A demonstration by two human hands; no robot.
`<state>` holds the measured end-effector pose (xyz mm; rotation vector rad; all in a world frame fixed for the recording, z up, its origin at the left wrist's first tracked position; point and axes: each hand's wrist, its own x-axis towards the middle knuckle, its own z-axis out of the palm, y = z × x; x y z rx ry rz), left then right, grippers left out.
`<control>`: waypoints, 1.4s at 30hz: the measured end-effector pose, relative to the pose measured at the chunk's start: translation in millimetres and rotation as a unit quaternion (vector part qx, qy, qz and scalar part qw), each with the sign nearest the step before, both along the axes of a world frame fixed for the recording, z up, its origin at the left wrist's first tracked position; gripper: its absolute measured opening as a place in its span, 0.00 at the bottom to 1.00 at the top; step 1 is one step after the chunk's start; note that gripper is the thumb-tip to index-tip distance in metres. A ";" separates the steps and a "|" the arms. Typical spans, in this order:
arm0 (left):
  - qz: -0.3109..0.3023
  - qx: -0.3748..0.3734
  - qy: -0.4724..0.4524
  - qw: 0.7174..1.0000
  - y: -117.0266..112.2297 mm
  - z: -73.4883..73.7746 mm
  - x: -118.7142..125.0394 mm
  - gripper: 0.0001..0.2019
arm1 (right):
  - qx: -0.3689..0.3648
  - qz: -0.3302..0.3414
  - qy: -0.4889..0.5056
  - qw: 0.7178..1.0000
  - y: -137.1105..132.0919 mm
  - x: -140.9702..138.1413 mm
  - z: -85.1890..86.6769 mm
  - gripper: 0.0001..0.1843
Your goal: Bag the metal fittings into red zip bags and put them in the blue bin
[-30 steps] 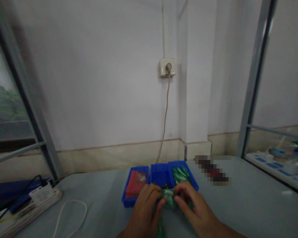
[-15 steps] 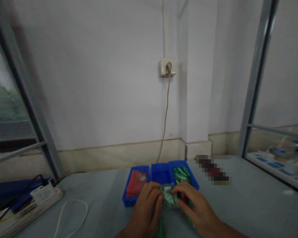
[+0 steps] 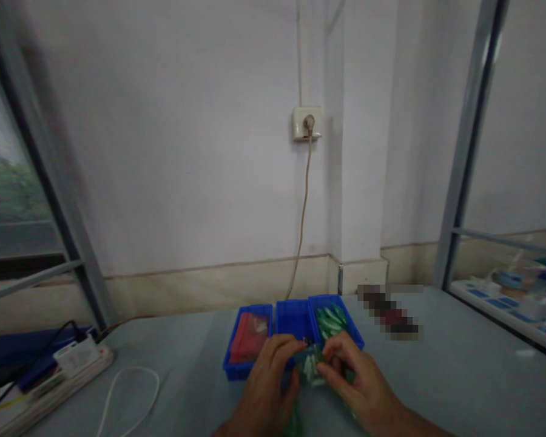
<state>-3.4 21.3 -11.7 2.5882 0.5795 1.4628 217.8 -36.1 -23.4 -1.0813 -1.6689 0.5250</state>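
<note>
While pinched, green plastic bag (image 3: 310, 368): at near end of middle blue bin (image 3: 295, 318).
Right hand (image 3: 358, 375): fingers pinching bag's right edge.
Left hand (image 3: 267, 375): at left side, fingers' grip unclear.

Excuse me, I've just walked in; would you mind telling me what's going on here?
A person's right hand pinches a small green bag, with the left hand at its other side. Just beyond are three blue trays: the left one holds red plastic, the right one green packets, and the middle one is partly hidden.
</note>
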 end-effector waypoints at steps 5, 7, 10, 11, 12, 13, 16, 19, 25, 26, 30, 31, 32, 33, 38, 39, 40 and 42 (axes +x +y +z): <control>0.021 0.013 0.027 0.999 -0.2 0.7 -1.2 0.29 | -0.002 0.010 0.001 1.000 -2.8 -1.1 5.4 0.11; 0.029 0.008 0.033 0.999 -0.9 1.0 -1.8 0.29 | 0.001 0.015 -0.018 1.000 -3.6 -1.3 9.4 0.12; 0.033 0.005 0.039 0.999 -2.3 2.0 -2.6 0.27 | -0.004 0.016 -0.019 1.000 -4.6 -1.5 12.7 0.13; 0.031 0.007 0.041 0.999 -2.9 2.8 -2.9 0.27 | -0.005 0.017 -0.019 1.000 -5.0 -1.4 13.1 0.13; 0.027 0.011 0.045 0.999 -3.5 3.9 -3.2 0.25 | -0.004 0.019 -0.020 1.000 -5.6 -1.2 13.3 0.13; 0.022 0.017 0.048 0.998 -4.2 5.1 -3.5 0.21 | -0.002 0.023 -0.025 0.999 -6.3 -1.0 13.4 0.12; 0.005 0.023 0.054 0.998 -6.2 8.3 -3.7 0.08 | 0.018 0.031 -0.039 0.999 -8.6 -0.1 13.2 0.12; 0.009 0.008 0.051 0.999 -7.0 8.8 -3.2 0.13 | 0.044 0.018 -0.035 0.998 -9.6 -0.7 11.7 0.10; 0.024 -0.022 0.054 0.998 -7.8 5.6 -2.1 0.18 | 0.049 0.009 -0.029 0.998 -6.3 -3.6 5.5 0.13; 0.026 -0.025 0.055 0.998 -8.1 5.5 -2.0 0.19 | 0.055 0.015 -0.032 0.998 -5.7 -3.4 5.4 0.14; 0.028 -0.041 0.058 0.997 -9.4 7.3 -1.5 0.19 | 0.085 0.047 -0.042 0.994 -5.3 -1.4 9.7 0.18; 0.027 -0.044 0.059 0.997 -9.8 8.3 -1.5 0.18 | 0.084 0.054 -0.047 0.994 -5.8 -0.9 11.7 0.18; 0.025 -0.044 0.057 0.997 -10.3 9.6 -1.5 0.17 | 0.080 0.061 -0.058 0.993 -6.5 -0.6 13.7 0.18; 0.021 -0.043 0.056 0.997 -10.9 10.9 -1.7 0.17 | 0.076 0.065 -0.071 0.992 -7.3 -0.3 15.6 0.16; -0.005 -0.052 0.038 0.998 -12.0 14.9 -2.4 0.14 | 0.075 0.051 -0.097 0.991 -9.5 -0.3 18.5 0.10; 0.001 -0.053 0.026 0.998 -11.0 13.7 -2.3 0.11 | 0.068 0.045 -0.092 0.992 -9.3 -0.4 17.3 0.13; 0.012 -0.049 0.012 0.999 -9.5 11.7 -2.1 0.08 | 0.056 0.037 -0.087 0.994 -8.9 -0.6 15.8 0.15; 0.036 -0.020 -0.015 0.999 -5.7 6.0 -1.4 0.13 | 0.030 0.021 -0.076 0.996 -7.6 -1.1 12.8 0.17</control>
